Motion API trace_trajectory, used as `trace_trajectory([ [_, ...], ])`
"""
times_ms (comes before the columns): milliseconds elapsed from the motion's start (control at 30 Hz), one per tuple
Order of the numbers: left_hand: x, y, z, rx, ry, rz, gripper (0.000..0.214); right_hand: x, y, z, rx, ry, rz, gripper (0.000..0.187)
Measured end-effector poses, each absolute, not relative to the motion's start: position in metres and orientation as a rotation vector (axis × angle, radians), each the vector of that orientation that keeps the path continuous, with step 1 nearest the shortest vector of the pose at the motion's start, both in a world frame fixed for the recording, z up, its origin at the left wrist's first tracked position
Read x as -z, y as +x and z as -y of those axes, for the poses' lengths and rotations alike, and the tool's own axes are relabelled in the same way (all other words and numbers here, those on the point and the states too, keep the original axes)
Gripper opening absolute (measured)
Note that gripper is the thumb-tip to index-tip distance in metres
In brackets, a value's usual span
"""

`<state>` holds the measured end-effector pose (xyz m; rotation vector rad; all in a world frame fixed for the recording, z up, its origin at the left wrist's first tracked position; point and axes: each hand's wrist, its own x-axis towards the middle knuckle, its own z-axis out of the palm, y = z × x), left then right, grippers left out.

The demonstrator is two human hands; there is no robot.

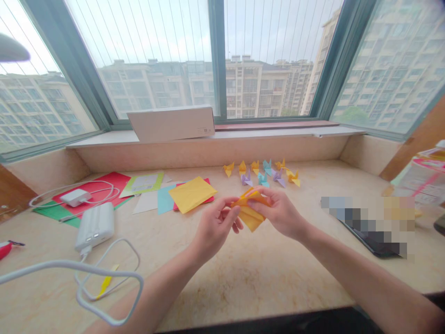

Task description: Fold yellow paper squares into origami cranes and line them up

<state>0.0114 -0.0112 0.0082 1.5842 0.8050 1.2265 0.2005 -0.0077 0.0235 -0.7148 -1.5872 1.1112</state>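
Observation:
Both my hands hold a folded orange paper piece (251, 214) above the middle of the stone counter (243, 273). My left hand (214, 228) pinches its left edge with thumb and fingers closed. My right hand (280, 212) grips its upper right part, fingers curled over the fold. Behind the hands stand several small folded paper cranes (263, 172) in orange, blue and purple. A loose stack of coloured paper sheets (189, 194), with a yellow-orange sheet on top, lies to the left of the hands.
A white power bank (95, 226) with a looping white cable (104, 283) lies at the left, near a white charger (74, 197) on red and green sheets. A white box (172, 123) rests on the window sill. A dark phone (373, 241) lies at the right.

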Motion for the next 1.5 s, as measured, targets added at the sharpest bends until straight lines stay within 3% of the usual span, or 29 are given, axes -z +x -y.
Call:
trace_trajectory([
  [133,-0.011,0.011,0.011,-1.251,1.537,-0.791,0.029,-0.023,0.200,0.007,-1.198,-0.687,1.528,0.010],
  [833,-0.023,0.014,0.020,-1.329,1.425,-0.754,0.031,-0.024,0.201,0.009,-0.950,-0.795,1.547,0.015],
  [967,-0.024,0.013,0.021,-1.190,1.409,-0.721,0.048,-0.027,0.200,0.013,-0.964,-0.747,1.593,0.016],
  [1100,-0.021,0.013,0.021,-1.003,1.480,-0.742,0.043,-0.026,0.200,0.014,-1.001,-0.731,1.655,0.016],
  [1200,-0.018,0.013,0.019,-1.061,1.503,-0.812,0.041,-0.022,0.201,0.012,-1.065,-0.743,1.603,0.016],
  [1500,-0.015,0.012,0.018,-1.201,1.533,-0.890,0.039,-0.024,0.194,0.011,-1.134,-0.740,1.462,0.037],
])
